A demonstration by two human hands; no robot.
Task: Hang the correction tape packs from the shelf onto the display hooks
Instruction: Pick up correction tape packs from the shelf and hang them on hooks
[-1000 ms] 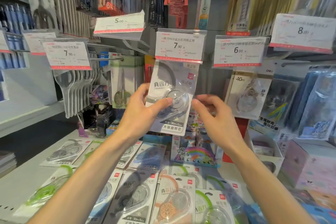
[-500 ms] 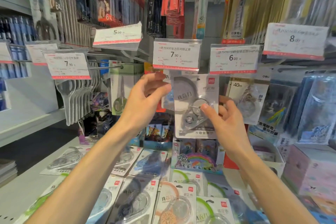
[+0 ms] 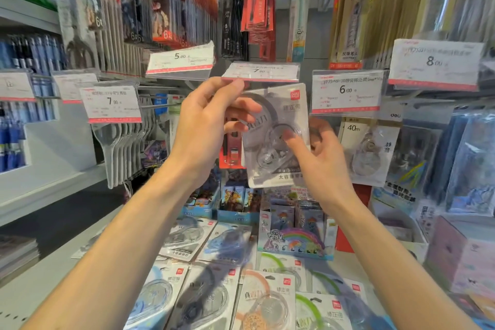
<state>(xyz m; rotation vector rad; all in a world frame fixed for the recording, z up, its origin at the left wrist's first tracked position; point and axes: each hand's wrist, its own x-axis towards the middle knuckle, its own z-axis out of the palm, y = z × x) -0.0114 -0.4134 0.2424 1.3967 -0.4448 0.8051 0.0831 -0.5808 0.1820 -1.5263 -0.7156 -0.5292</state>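
A grey-and-white correction tape pack (image 3: 278,115) hangs upright just under the 7.90 price tag (image 3: 261,71), which is tipped up almost flat. My left hand (image 3: 206,126) has its index finger pushing that tag up, and its other fingers touch the pack's left edge. Gripping the pack from the right is my right hand (image 3: 318,158), thumb on the clear blister. The hook itself is hidden behind the tag and the pack. Several more correction tape packs (image 3: 214,295) lie flat on the shelf (image 3: 40,284) below.
Neighbouring hooks carry a 40 m tape pack (image 3: 369,153) under a 6.00 tag (image 3: 347,92) on the right and grey scissors packs (image 3: 120,147) on the left. Small boxed toys (image 3: 294,236) stand at the back of the shelf. Pink boxes (image 3: 460,257) sit at right.
Both hands have risen with the pack toward the hook. My left hand left the pack's front and now flips the 7.90 tag upward. The pack sits higher, right under the tag.
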